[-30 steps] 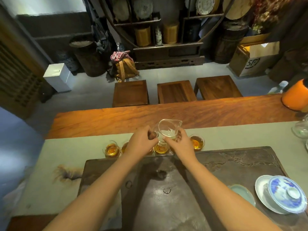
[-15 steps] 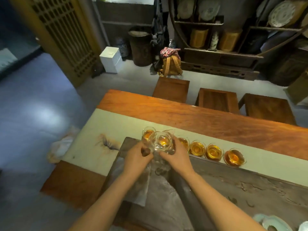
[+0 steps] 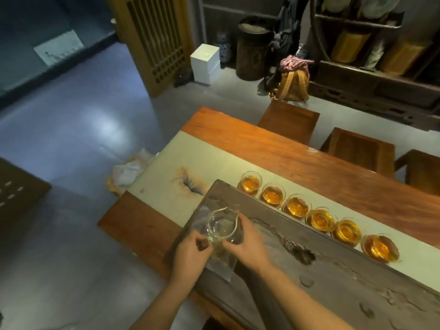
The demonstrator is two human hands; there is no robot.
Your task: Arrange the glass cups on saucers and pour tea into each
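Glass pitcher (image 3: 222, 228) sits at the near-left end of the dark stone tea tray (image 3: 333, 277), spout pointing away from the person, nearly empty, only a pale film at the bottom. Left hand (image 3: 190, 254) grip closed on the pitcher's brown handle knob at its left side. Right hand (image 3: 247, 242) grip wrapped on the pitcher's right wall, fingers curled round the glass. Whether the pitcher rests on the tray or is held just above it: cannot tell. Pale cloth (image 3: 220, 264) lies on the tray under and just in front of the pitcher.

Six glass cups (image 3: 296, 207) of amber tea stand in a row just beyond the tray's far edge, on the pale table runner (image 3: 190, 163), each on a dark saucer, rims nearly touching. Nearest cup is to the right of and beyond the pitcher, apart from it.

Runner lies along the orange-brown wooden table (image 3: 309, 158). Wooden stools (image 3: 289, 120) stand beyond the table's far edge. Crumpled white cloth (image 3: 126, 173) on the floor, left of the table's end.
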